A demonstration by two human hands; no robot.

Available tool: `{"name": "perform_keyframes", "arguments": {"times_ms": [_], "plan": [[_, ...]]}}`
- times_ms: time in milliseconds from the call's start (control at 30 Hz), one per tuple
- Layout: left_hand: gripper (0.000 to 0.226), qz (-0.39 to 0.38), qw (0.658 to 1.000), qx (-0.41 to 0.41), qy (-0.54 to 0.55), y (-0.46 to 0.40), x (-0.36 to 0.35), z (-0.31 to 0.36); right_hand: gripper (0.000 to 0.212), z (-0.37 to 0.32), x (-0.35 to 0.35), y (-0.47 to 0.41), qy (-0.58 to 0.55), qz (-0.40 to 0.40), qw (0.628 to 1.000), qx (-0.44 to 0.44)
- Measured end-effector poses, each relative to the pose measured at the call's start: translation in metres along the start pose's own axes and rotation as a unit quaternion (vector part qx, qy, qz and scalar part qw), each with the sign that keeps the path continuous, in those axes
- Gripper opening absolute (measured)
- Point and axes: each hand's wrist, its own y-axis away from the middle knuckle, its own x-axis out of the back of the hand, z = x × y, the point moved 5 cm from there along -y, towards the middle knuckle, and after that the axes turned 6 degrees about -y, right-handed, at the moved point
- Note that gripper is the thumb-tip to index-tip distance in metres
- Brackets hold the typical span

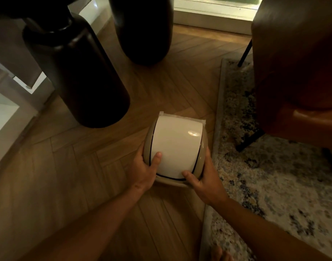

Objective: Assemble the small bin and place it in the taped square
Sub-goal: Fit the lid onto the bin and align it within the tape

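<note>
Where the herringbone wood floor [86, 176] fills most of the scene, a patterned rug [274, 176] lies along its right side and two dark vases [76, 72] stand far left. The small bin [175, 147], beige with a white swing lid, sits at floor level over the taped square [202, 120], whose far edge shows just beyond it. The left hand [144, 170] and right hand [204, 179] clasp the bin's near corners, thumbs resting on the lid.

No readable text, label or number shows on anything here.
</note>
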Motion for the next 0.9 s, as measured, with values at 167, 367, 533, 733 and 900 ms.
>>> {"name": "perform_keyframes", "arguments": {"times_ms": [167, 367, 533, 733, 900], "plan": [[0.090, -0.003, 1.000, -0.014, -0.010, -0.031, -0.010, 0.011, 0.099, 0.001, 0.005, -0.029, -0.014, 0.008, 1.000, 0.012], [0.088, -0.008, 0.999, -0.050, -0.003, -0.079, -0.021, 0.027, 0.103, 0.005, 0.011, -0.071, 0.001, 0.006, 1.000, 0.018], [0.085, -0.006, 0.999, -0.053, -0.007, -0.126, -0.035, 0.037, 0.100, 0.006, 0.022, -0.119, 0.030, 0.014, 0.999, 0.027], [0.080, -0.033, 0.996, -0.080, -0.031, -0.186, -0.057, 0.064, 0.106, 0.015, 0.044, -0.180, 0.065, 0.043, 0.997, 0.021], [0.093, -0.094, 0.991, -0.082, -0.043, -0.228, -0.079, 0.077, 0.094, 0.025, 0.058, -0.221, 0.071, 0.051, 0.996, -0.001]]}}
